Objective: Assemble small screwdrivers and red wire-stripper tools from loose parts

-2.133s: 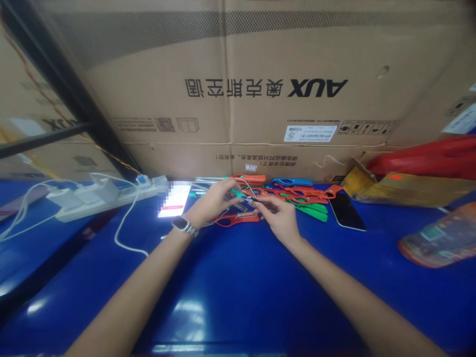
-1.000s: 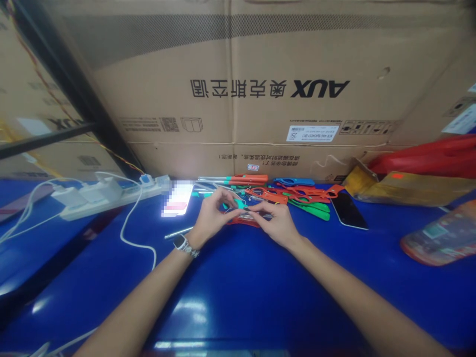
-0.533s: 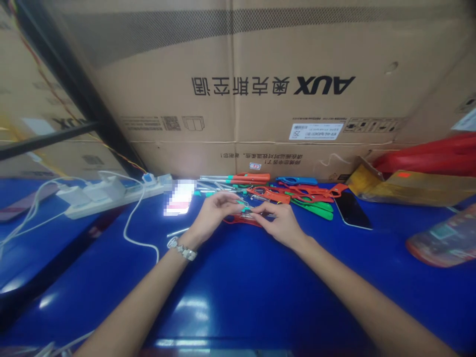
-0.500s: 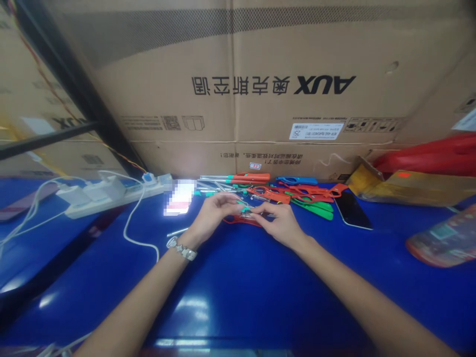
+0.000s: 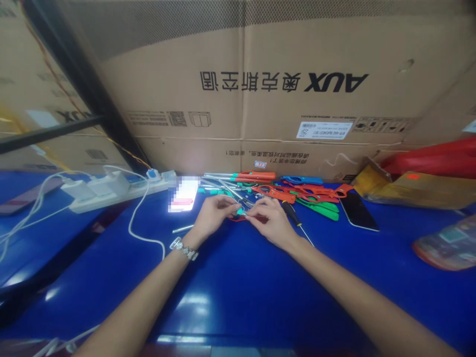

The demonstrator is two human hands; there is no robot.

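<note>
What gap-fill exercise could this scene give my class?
The left hand pinches a small green part above a tabletop coloured ____.
The black-and-yellow tool beside the right hand is a ____.
Large Latin letters on the cardboard read ____.
The power strip lies on the picture's ____ side.
Missing words: blue; screwdriver; AUX; left.

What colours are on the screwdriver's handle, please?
The handle is black with yellow at its ends; the head view shows it best.

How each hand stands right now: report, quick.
Left hand: closed, holding a small green part.
Right hand: closed in a pinch at that part's right end; any separate piece is too small to tell.
</note>
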